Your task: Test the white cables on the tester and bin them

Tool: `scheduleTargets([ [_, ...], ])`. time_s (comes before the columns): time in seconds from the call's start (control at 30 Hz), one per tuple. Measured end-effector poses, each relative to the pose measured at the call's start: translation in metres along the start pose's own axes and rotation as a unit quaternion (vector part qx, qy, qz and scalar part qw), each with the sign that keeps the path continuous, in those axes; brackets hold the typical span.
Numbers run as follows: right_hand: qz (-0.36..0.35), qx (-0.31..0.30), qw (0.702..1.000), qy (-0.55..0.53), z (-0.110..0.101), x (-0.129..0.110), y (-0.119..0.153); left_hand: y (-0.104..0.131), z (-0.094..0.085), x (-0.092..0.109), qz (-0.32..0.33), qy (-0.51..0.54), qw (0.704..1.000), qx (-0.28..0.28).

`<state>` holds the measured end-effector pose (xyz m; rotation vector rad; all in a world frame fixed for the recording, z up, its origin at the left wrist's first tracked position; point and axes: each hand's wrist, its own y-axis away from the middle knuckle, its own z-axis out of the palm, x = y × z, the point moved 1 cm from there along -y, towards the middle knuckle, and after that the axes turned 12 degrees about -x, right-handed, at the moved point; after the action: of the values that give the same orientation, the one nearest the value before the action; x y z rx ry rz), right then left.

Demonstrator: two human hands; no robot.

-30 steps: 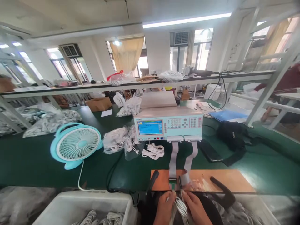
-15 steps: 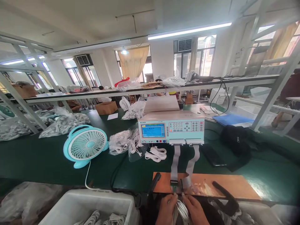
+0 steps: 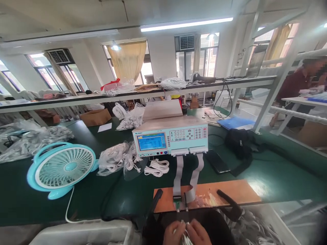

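Two tips of the white cable (image 3: 187, 239) are pinched by the left hand (image 3: 173, 232) and right hand (image 3: 198, 232), close together, just before the orange board (image 3: 237, 191); if either grip is loosened, loops could be dropped or tangled.

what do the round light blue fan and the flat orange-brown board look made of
The round light blue fan looks like smooth moulded plastic, slightly glossy, judging by its rounded one-colour rim and fine ribbed grille. The flat orange-brown board looks like wood or fibreboard with a smooth, worn face, given the pale patchy marks; laminate is possible.
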<state>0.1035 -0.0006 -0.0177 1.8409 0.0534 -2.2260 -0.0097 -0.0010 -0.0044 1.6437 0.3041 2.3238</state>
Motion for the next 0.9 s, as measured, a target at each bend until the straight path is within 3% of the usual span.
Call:
scheduleTargets([
  [0.1, 0.057, 0.012, 0.998, -0.022, -0.031, 0.004, 0.02, 0.001, 0.01, -0.008, -0.043, -0.05, 0.996, -0.057],
  [0.17, 0.087, 0.074, 0.993, 0.006, -0.075, -0.003, 0.037, 0.003, 0.016, -0.008, -0.088, -0.04, 0.992, -0.085],
  [0.2, 0.103, 0.109, 0.988, 0.04, -0.103, -0.008, 0.047, 0.004, 0.018, -0.007, -0.107, -0.025, 0.989, -0.096],
  [0.3, 0.142, 0.141, 0.953, 0.226, -0.182, -0.019, 0.079, 0.005, 0.023, -0.002, -0.138, 0.029, 0.983, -0.116],
  [0.37, 0.124, 0.178, 0.911, 0.351, -0.21, -0.024, 0.096, 0.005, 0.028, 0.0, -0.15, 0.058, 0.98, -0.118],
  [0.4, 0.11, 0.185, 0.898, 0.384, -0.212, -0.026, 0.102, 0.006, 0.032, 0.001, -0.156, 0.065, 0.979, -0.116],
  [0.47, 0.088, 0.143, 0.911, 0.376, -0.189, -0.031, 0.105, 0.008, 0.041, 0.001, -0.165, 0.068, 0.979, -0.102],
  [0.57, 0.089, -0.049, 0.965, 0.243, -0.119, -0.039, 0.093, 0.01, 0.057, -0.001, -0.162, 0.053, 0.983, -0.063],
  [0.63, 0.074, -0.13, 0.973, 0.174, -0.075, -0.045, 0.083, 0.01, 0.062, -0.001, -0.14, 0.06, 0.987, -0.046],
  [0.7, 0.035, -0.166, 0.972, 0.16, -0.048, -0.048, 0.078, 0.011, 0.061, -0.002, -0.126, 0.105, 0.986, -0.042],
  [0.8, -0.074, -0.21, 0.94, 0.257, -0.037, -0.047, 0.077, 0.011, 0.051, -0.003, -0.168, 0.232, 0.958, -0.035],
  [0.9, -0.204, -0.234, 0.871, 0.38, -0.035, -0.042, 0.077, 0.009, 0.042, -0.006, -0.218, 0.307, 0.925, -0.051],
])
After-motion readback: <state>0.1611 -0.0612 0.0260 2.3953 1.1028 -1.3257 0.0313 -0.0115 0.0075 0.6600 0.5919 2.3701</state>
